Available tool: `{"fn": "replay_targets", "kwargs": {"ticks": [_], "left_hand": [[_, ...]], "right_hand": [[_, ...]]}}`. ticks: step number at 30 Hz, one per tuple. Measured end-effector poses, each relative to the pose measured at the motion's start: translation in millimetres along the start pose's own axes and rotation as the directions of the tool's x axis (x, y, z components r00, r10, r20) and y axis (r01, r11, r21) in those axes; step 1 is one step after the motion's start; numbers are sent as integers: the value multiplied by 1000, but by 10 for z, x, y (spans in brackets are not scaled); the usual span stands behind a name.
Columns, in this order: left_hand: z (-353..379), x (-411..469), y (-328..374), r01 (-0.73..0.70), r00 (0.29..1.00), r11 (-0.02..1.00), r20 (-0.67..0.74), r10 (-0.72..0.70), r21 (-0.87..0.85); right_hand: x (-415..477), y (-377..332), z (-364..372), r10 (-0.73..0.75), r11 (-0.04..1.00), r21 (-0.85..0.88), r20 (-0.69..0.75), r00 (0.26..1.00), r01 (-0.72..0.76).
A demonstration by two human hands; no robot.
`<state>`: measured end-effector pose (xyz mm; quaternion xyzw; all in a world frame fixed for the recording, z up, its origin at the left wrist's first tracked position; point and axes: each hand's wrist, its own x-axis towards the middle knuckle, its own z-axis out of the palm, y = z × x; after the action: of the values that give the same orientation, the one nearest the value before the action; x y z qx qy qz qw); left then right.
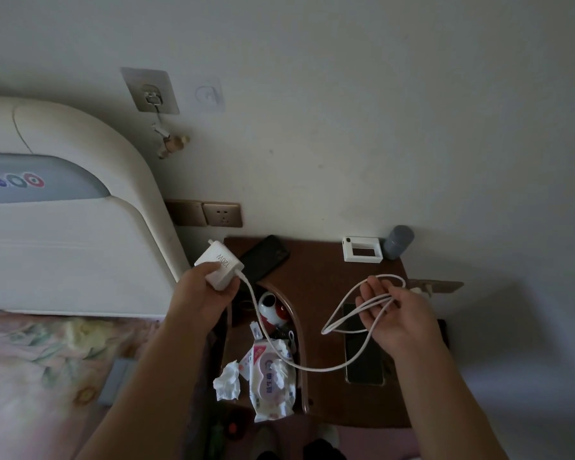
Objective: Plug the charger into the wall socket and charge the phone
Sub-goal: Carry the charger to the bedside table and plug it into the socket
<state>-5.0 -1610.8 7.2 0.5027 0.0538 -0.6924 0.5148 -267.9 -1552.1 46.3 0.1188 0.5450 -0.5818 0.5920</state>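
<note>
Left hand (200,287): fingers wrapped around white square 120W charger block (219,265), prongs aimed up toward the gold wall socket (222,214), not inserted. Right hand (395,318): palm up, fingers loosely curled through loops of white cable (356,305). Dark slab phone (364,360) flat on brown wooden surface (316,277), under the cable.

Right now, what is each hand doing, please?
Left hand: closed on the charger.
Right hand: loosely closed, holding loops of the cable.
</note>
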Motion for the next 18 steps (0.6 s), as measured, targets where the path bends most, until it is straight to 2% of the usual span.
{"fn": "replay_targets", "kwargs": {"ticks": [3,7,10,18], "left_hand": [[71,24,-14,-5,998,1000,-55,5,1],[183,97,-55,-31,1000,987,0,31,155],[234,177,-73,-51,999,977,28,46,207],[247,494,50,-32,996,983,85,17,180]], "right_hand": [[39,-16,47,24,999,-25,2,1000,-24],[80,-12,79,34,998,-45,6,999,-34],[111,3,103,38,997,-66,5,999,-37],[207,82,133,7,995,-102,-5,1000,-8]]}}
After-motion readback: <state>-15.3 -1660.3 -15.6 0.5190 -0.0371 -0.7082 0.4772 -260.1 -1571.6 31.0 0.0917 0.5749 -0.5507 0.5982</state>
